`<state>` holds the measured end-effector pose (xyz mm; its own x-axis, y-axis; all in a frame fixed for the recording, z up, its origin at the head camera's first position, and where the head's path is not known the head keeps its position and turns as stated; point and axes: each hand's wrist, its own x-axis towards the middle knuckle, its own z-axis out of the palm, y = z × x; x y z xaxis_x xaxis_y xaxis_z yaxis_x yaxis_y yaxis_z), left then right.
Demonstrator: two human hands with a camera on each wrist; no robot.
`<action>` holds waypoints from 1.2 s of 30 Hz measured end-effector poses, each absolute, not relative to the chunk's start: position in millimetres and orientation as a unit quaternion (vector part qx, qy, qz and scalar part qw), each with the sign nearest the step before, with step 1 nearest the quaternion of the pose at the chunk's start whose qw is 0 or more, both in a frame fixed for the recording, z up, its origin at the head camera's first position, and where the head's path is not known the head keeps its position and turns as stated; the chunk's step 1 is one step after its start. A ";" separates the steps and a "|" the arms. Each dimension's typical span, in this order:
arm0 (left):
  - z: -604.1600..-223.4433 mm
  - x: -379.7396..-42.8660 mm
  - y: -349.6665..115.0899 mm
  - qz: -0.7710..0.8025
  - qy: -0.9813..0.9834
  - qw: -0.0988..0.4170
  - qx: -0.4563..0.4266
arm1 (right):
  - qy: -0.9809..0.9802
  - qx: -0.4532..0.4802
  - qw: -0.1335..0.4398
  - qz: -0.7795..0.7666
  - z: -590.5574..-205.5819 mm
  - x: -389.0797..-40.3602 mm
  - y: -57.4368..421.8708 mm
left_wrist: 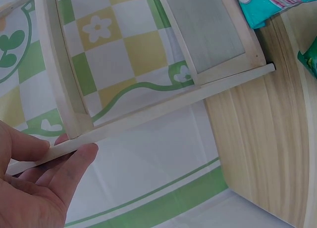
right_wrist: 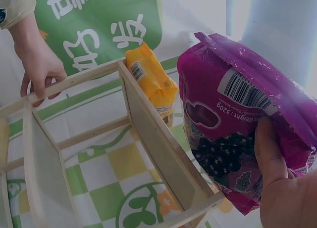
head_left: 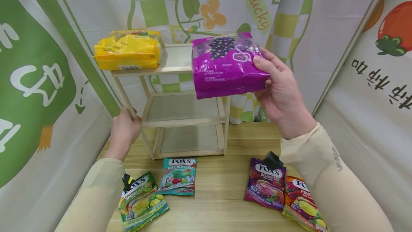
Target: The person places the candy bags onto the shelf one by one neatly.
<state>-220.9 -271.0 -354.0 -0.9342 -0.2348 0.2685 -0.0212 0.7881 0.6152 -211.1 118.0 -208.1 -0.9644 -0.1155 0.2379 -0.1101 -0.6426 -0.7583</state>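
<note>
My right hand (head_left: 280,90) grips a purple candy bag (head_left: 225,69) by its right end, thumb across the front. The bag hangs at the top shelf's right part, printed with dark berries; its barcode side shows in the right wrist view. My left hand (head_left: 124,128) pinches the left front post of a small wooden shelf rack (head_left: 183,121), thumb on one side and fingers on the other, as the left wrist view also shows. A yellow candy bag (head_left: 128,53) lies on the left of the top shelf.
Four Fox's packets are replaced by several on the wooden table (head_left: 222,189): green (head_left: 141,201) and teal (head_left: 178,176) before the rack, purple berries (head_left: 265,185) and orange fruit (head_left: 304,203) at right. Printed curtains (head_left: 154,13) stand close behind and beside the rack.
</note>
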 end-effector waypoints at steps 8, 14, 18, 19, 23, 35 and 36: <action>-352.5 -219.8 -270.7 -0.317 -0.931 0.163 0.072 | 0.424 -0.132 0.005 -0.896 -209.4 -213.0 106.6; -353.4 -218.7 -271.8 -0.312 -0.934 0.164 0.067 | 0.412 -0.139 0.015 -0.900 -210.2 -215.0 100.0; -352.8 -218.6 -271.8 -0.313 -0.933 0.164 0.064 | 0.416 -0.143 0.013 -0.898 -210.6 -215.6 97.2; -352.5 -218.6 -271.6 -0.314 -0.933 0.163 0.065 | 0.416 -0.143 0.013 -0.898 -210.8 -215.8 96.6; -351.7 -218.5 -271.2 -0.316 -0.932 0.164 0.068 | 0.417 -0.139 0.016 -0.898 -211.6 -215.6 93.6; -352.2 -218.5 -271.1 -0.320 -0.931 0.155 0.078 | 0.425 -0.126 0.006 -0.896 -211.3 -218.7 80.9; -352.4 -218.8 -271.1 -0.318 -0.932 0.156 0.077 | 0.424 -0.123 0.006 -0.897 -211.0 -219.1 79.7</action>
<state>-218.8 -271.1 -352.4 -0.9396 -0.2433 0.2408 -0.0456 0.7862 0.6163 -219.1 79.7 -211.0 -0.9695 -0.1157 0.2161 -0.0935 -0.6403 -0.7624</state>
